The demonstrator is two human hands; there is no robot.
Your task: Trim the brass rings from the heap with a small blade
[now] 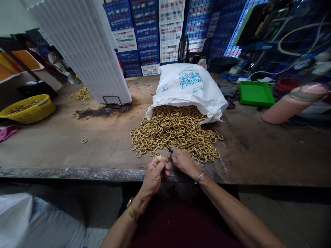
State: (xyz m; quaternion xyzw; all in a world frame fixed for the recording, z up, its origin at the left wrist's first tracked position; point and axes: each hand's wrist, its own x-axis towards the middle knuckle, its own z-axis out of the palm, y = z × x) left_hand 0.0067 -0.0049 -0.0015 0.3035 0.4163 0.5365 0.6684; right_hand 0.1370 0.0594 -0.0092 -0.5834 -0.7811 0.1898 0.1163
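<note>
Head view is showing me the left hand (153, 175) pinching a small ring (166, 158) between thumb and fingertips, while the right hand (184, 161) is seemingly gripping a slim dark tool (170, 150) just beside it. Both are working above the near edge of the table (46, 148), right by the pile (178, 134) that is spilling from the white sack (191, 86). I'm judging this piece as partway through handling; many rings are lying loose, and I can't tell which are finished. One lone ring (84, 141) is resting well apart, leftward. The held ring is appearing nearly edge-on, its roundness offering no long axis; the tool is slanting, its tip pointing away and leftward.
</note>
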